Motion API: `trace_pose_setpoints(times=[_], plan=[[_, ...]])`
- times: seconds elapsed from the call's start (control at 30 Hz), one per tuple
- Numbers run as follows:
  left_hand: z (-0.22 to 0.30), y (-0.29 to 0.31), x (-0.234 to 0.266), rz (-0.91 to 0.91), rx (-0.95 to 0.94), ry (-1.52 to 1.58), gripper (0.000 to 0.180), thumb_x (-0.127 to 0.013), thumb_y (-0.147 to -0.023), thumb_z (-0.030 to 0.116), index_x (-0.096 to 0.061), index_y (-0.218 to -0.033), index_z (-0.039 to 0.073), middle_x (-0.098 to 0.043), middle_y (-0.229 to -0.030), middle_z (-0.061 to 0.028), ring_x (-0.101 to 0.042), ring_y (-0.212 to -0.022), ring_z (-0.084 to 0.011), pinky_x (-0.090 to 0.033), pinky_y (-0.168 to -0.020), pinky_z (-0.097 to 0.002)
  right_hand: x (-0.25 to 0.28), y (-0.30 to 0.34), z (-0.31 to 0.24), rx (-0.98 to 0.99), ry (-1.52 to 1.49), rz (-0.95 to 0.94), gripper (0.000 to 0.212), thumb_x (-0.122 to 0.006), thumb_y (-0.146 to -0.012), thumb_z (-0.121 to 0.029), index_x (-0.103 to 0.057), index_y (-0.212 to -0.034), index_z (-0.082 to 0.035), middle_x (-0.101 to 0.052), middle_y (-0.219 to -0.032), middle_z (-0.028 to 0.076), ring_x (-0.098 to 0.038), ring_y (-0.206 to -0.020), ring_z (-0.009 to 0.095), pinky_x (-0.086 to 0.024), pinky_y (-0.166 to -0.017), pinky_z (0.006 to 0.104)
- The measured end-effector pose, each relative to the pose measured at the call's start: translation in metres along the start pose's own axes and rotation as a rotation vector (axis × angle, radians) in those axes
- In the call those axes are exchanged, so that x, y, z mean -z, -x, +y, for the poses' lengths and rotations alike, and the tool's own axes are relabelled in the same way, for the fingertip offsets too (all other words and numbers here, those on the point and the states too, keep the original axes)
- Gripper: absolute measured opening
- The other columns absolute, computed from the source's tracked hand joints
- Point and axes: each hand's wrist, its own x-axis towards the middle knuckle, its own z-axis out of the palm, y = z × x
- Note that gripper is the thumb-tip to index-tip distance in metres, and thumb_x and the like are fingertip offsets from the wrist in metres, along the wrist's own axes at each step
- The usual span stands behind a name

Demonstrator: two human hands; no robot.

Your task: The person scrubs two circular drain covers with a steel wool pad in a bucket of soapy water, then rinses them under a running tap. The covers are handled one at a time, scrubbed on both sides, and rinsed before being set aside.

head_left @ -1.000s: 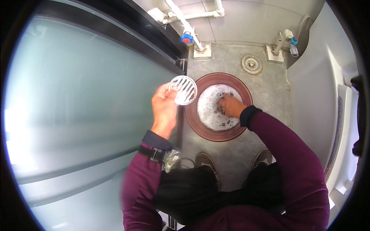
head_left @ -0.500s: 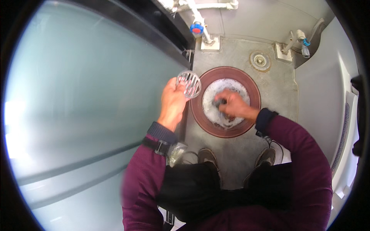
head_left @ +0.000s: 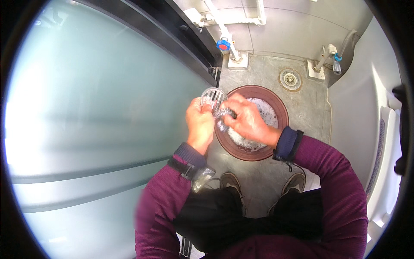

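My left hand [head_left: 200, 123] grips a round slotted metal drain cover [head_left: 214, 95] by its near edge, left of the basin's middle. Against the cover's right side, the closed fingers of my right hand [head_left: 251, 121] press a shiny grey scouring pad [head_left: 222, 122]; motion blurs it and the fingers partly hide it. Both hands are above the left part of a round reddish-brown basin [head_left: 282, 113] on the floor. White suds with dark specks [head_left: 266, 113] lie on the water in it.
A frosted glass panel [head_left: 108, 112] stands along the left. At the back are a pipe with a blue valve handle [head_left: 223, 44], a floor drain [head_left: 290, 80] and a second pipe fitting [head_left: 332, 51]. A white fixture [head_left: 362, 103] borders the right. My shoes [head_left: 232, 183] stand near the basin.
My right hand has lifted out of the suds and moved left, bringing the scouring pad to the drain cover. My left hand still holds the cover, slightly lower in view.
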Motion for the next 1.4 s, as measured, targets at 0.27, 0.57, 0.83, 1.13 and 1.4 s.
trace_pose_setpoints(times=[0.27, 0.57, 0.83, 1.13, 1.4], plan=[[0.027, 0.014, -0.005, 0.053, 0.106, 0.333, 0.017, -0.051, -0.102, -0.006, -0.063, -0.113, -0.006, -0.07, -0.102, -0.0112, -0.067, -0.082, -0.0146, -0.056, -0.074, -0.0303, 0.013, -0.006, 0.004, 0.185, 0.005, 0.021, 0.021, -0.071, -0.085, 0.0, -0.068, -0.105, -0.002, -0.064, -0.101, 0.018, -0.066, -0.096, 0.037, -0.055, -0.084, 0.0444], [0.027, 0.017, -0.002, 0.049, 0.087, 0.367, 0.015, -0.052, -0.101, -0.005, -0.064, -0.109, -0.006, -0.07, -0.097, -0.0103, -0.066, -0.082, -0.0148, -0.055, -0.073, -0.029, 0.012, -0.001, 0.001, 0.267, 0.0, -0.001, 0.03, -0.063, -0.082, 0.006, -0.064, -0.111, 0.001, -0.06, -0.099, 0.021, -0.063, -0.09, 0.042, -0.054, -0.077, 0.0461], [0.022, 0.018, 0.008, 0.048, 0.112, 0.192, 0.014, -0.052, -0.104, 0.002, -0.062, -0.113, -0.002, -0.072, -0.105, -0.0124, -0.073, -0.088, -0.0214, -0.062, -0.08, -0.0362, 0.013, 0.002, -0.028, 0.194, -0.075, -0.213, 0.025, -0.065, -0.082, 0.006, -0.065, -0.107, -0.001, -0.062, -0.104, 0.02, -0.065, -0.095, 0.041, -0.055, -0.084, 0.0467], [0.045, 0.015, 0.018, -0.065, 0.122, 0.403, 0.017, -0.052, -0.106, 0.004, -0.06, -0.12, -0.003, -0.071, -0.108, -0.0137, -0.073, -0.095, -0.0224, -0.062, -0.086, -0.0372, 0.022, 0.02, 0.109, -0.034, 0.28, -0.095, 0.027, -0.065, -0.082, -0.002, -0.064, -0.108, 0.0, -0.063, -0.102, 0.023, -0.067, -0.093, 0.041, -0.056, -0.08, 0.0481], [0.036, 0.01, 0.016, -0.161, 0.111, 0.428, 0.022, -0.049, -0.104, -0.002, -0.059, -0.123, -0.004, -0.07, -0.113, -0.0132, -0.071, -0.098, -0.0186, -0.061, -0.085, -0.0328, -0.028, 0.144, 0.144, -0.243, 0.573, -0.735, 0.021, -0.067, -0.081, -0.005, -0.066, -0.102, -0.002, -0.058, -0.11, 0.03, -0.068, -0.091, 0.048, -0.057, -0.078, 0.055]])
